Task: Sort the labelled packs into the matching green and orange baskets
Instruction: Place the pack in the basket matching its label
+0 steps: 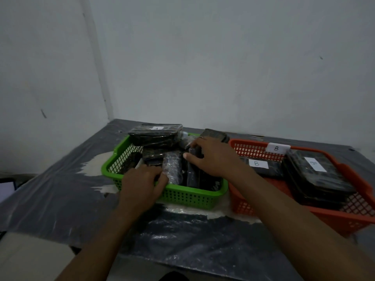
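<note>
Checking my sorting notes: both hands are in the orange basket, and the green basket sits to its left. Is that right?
Not quite. The head view shows both the left hand and the right hand in the green basket, not the orange basket. The green one does sit to the orange one's left.

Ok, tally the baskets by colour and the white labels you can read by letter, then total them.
Green basket: 1
Orange basket: 1
Labels marked B: 2
Labels marked A: 2, the far one on the pack over the green basket is faint
Total: 6
</note>
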